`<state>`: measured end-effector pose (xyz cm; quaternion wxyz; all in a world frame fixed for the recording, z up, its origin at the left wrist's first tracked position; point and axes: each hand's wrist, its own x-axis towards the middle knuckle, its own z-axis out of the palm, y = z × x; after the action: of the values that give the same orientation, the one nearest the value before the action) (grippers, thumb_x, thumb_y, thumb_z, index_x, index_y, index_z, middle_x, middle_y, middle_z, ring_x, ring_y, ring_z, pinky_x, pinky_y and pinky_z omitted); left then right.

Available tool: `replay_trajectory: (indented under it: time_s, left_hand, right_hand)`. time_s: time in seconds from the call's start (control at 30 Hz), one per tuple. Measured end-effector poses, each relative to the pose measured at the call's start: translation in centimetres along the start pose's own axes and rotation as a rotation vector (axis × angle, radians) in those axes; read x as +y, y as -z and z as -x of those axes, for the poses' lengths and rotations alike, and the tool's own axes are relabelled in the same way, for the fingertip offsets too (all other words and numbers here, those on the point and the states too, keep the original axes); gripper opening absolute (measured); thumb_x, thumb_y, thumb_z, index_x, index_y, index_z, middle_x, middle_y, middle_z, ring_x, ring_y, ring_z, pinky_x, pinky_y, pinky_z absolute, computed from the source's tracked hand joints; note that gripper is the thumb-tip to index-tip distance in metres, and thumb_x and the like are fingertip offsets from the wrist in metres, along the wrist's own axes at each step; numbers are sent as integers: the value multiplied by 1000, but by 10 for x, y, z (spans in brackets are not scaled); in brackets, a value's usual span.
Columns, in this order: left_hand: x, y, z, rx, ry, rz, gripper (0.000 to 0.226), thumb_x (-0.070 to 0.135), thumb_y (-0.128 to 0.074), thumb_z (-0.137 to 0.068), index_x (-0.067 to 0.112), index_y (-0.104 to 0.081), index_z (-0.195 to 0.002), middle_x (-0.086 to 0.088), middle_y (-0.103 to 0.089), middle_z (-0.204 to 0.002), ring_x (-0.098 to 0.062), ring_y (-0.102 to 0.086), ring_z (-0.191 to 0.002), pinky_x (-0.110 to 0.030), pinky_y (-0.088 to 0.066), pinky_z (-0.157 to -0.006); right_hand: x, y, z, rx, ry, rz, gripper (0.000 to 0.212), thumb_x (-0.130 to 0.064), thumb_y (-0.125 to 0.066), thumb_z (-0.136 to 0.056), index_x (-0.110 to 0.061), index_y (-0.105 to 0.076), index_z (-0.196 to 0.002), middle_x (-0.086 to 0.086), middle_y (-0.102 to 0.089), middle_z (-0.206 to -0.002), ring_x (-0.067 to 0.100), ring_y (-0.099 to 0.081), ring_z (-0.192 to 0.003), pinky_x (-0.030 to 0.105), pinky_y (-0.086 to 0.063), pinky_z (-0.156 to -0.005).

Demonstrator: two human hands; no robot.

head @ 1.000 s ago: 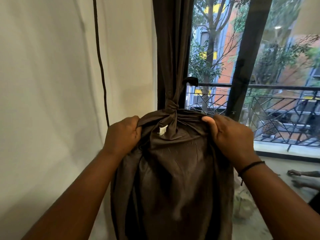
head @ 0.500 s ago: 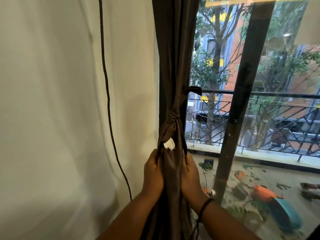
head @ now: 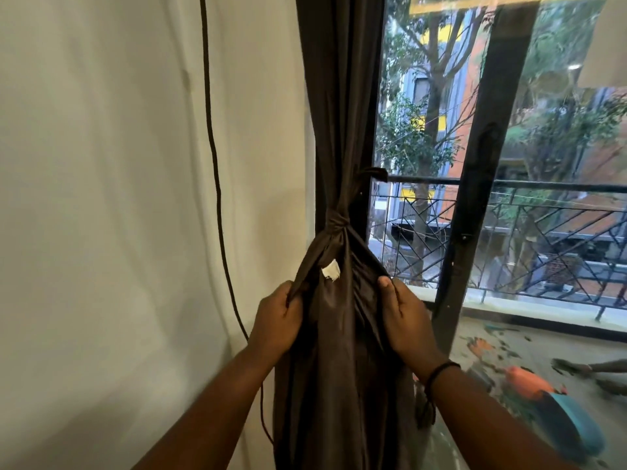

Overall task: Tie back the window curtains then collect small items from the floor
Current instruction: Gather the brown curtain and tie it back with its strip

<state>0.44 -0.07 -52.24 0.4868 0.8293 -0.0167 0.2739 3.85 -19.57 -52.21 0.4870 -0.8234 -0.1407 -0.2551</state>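
A dark brown curtain (head: pixel 342 106) hangs at the window's left edge, cinched by a knotted tie-back (head: pixel 336 222) of the same cloth. A small white tag (head: pixel 330 270) shows just below the knot. Under the knot, my left hand (head: pixel 276 322) grips the curtain's left fold, and my right hand (head: pixel 405 320) pinches the right fold with the thumb up. The two hands hold the cloth spread apart. A black band circles my right wrist.
A white wall fills the left, with a thin black cable (head: pixel 217 184) hanging down it. A black window frame post (head: pixel 475 184) stands right of the curtain. Behind the glass are a balcony railing (head: pixel 543 239), trees and buildings. The glass reflects colourful shapes at lower right.
The view pulled back from the curtain and my hands slid down below the knot. Half a second ago they were pressed close together on the cloth; now they hold the folds apart.
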Motion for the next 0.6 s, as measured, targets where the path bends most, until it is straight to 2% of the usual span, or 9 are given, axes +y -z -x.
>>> replay_trajectory:
  time_s: [0.07, 0.13, 0.23, 0.3, 0.37, 0.47, 0.53, 0.6]
  left_hand:
    - [14, 6, -3, -38, -28, 124, 25, 10, -55, -91, 34, -56, -97, 5, -65, -96, -20, -63, -87, -31, -55, -73]
    - [38, 16, -13, -102, -128, 274, 37, 15, -63, -80, 37, -52, -109, 6, -63, -106, -17, -62, -98, -27, -52, -81]
    - [85, 35, -32, -133, -316, 451, 54, 27, -64, -71, 29, -49, -123, -2, -62, -118, -21, -60, -109, -34, -52, -91]
    - [122, 48, -45, -75, -372, 517, 48, 36, -61, -74, 24, -52, -120, -6, -63, -118, -22, -61, -109, -34, -53, -88]
    - [156, 60, -59, -5, -353, 522, 39, 44, -61, -79, 25, -56, -114, -4, -65, -113, -17, -65, -101, -32, -57, -78]
    - [189, 68, -82, 63, -265, 465, 32, 42, -59, -88, 25, -53, -115, 2, -63, -108, -13, -68, -90, -29, -58, -69]
    - [201, 69, -93, 82, -181, 479, 38, 44, -60, -87, 25, -49, -118, 8, -59, -103, -15, -67, -90, -29, -58, -66]
    - [206, 66, -101, 85, -118, 463, 38, 45, -63, -85, 25, -49, -114, 7, -58, -99, -17, -65, -94, -32, -58, -67]
  right_hand:
    - [-17, 8, -8, 44, -23, -125, 70, -74, -25, -84, -8, -50, -81, 11, -56, -73, 14, -53, -67, 35, -42, -62]
    - [-45, 20, -28, 102, -9, -265, 76, -77, -28, -80, -5, -49, -88, 15, -58, -80, 4, -55, -67, 37, -46, -67]
    - [-106, 39, -57, 177, 106, -389, 50, -59, -44, -88, -9, -49, -86, 18, -56, -79, 13, -52, -64, 42, -48, -63]
    - [-143, 47, -71, 204, 216, -421, 34, -46, -52, -91, -13, -51, -85, 5, -52, -71, 8, -46, -59, 34, -42, -59]
    - [-171, 53, -83, 231, 287, -404, 28, -46, -58, -88, -19, -52, -93, -8, -55, -81, 4, -51, -68, 27, -45, -64]
    - [-192, 55, -104, 232, 229, -316, 38, -51, -62, -82, -28, -47, -108, -5, -58, -106, 11, -59, -93, 31, -51, -76]
    - [-199, 57, -115, 168, 149, -388, 38, -47, -63, -83, -27, -46, -110, -3, -60, -101, 15, -62, -87, 33, -51, -72]
    - [-203, 58, -120, 109, 101, -477, 29, -40, -64, -85, -22, -53, -104, -4, -60, -84, 7, -59, -66, 26, -46, -59]
